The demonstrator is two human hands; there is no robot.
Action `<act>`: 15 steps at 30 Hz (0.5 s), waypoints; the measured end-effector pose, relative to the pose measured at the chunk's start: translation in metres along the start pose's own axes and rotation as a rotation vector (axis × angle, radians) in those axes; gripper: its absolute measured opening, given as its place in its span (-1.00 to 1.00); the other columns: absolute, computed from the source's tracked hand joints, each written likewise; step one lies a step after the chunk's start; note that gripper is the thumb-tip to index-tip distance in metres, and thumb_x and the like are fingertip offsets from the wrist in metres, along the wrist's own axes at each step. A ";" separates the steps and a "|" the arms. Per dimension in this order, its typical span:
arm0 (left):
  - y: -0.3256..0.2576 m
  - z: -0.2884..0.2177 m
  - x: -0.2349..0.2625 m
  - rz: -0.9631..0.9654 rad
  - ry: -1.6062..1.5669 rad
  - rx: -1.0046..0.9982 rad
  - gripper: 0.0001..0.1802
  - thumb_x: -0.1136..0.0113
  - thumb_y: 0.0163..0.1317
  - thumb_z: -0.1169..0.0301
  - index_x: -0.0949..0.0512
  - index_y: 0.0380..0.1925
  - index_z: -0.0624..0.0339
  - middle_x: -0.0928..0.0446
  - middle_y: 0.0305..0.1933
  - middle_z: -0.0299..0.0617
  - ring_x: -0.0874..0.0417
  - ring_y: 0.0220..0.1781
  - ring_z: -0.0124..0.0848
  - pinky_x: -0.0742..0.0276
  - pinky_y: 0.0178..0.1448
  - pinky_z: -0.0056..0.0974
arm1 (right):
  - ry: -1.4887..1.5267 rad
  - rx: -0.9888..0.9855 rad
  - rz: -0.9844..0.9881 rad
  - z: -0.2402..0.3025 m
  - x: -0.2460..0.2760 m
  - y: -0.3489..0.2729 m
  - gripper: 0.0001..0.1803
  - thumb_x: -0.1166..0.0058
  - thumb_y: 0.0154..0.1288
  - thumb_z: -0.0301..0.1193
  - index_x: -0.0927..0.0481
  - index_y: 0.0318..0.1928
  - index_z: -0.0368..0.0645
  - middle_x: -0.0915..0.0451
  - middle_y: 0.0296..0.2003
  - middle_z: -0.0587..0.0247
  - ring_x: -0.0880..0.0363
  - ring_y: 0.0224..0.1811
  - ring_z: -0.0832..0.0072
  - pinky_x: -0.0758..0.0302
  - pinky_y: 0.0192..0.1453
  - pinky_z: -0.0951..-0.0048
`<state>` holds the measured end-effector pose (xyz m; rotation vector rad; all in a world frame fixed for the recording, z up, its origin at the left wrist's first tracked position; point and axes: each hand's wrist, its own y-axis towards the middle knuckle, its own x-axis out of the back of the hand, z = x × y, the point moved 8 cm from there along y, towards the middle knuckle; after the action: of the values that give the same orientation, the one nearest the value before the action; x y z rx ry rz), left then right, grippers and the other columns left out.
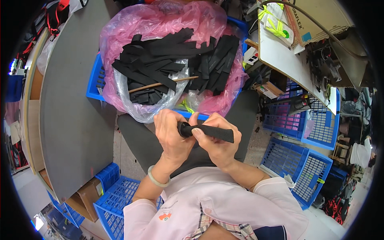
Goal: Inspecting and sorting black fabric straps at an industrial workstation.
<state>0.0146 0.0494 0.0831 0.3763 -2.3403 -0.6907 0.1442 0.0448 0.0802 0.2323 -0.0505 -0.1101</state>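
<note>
Just in front of my body, both hands meet on a piece of black webbing strap [218, 133]. My left hand [171, 134] is closed round its looped or rolled end, where a dark round opening shows. With thumb and fingers, my right hand [220, 147] pinches the strap farther along, and a flat ribbed end sticks out to the right. Beyond my hands, many similar black strap pieces [160, 56] lie heaped in pink and clear plastic bags [124, 30] inside a blue crate [94, 80]. A thin wooden stick [160, 84] rests across the heap.
A grey tabletop [76, 100] runs along my left. Blue plastic crates [116, 208] stand at lower left, and more blue crates [296, 168] at right. At upper right is a white-topped bench [280, 52] with a cardboard box [316, 20] and neon-yellow ties [276, 28].
</note>
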 end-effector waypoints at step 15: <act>0.002 0.010 -0.011 0.212 -0.125 0.102 -0.71 -0.32 -0.23 0.53 -0.37 -0.53 0.21 -0.36 -0.52 -0.12 -0.40 -0.44 -0.13 -0.20 -0.31 -0.19 | 0.082 -0.107 0.133 -0.012 -0.003 0.024 -0.84 -0.24 -0.06 -0.60 -0.62 -0.37 -0.27 -0.52 -0.46 0.26 -0.48 -0.46 0.55 -0.36 -0.41 0.58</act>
<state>0.0158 0.0590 0.0724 0.1290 -2.4948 -0.5072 0.1448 0.0707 0.0738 0.1261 0.0218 0.0294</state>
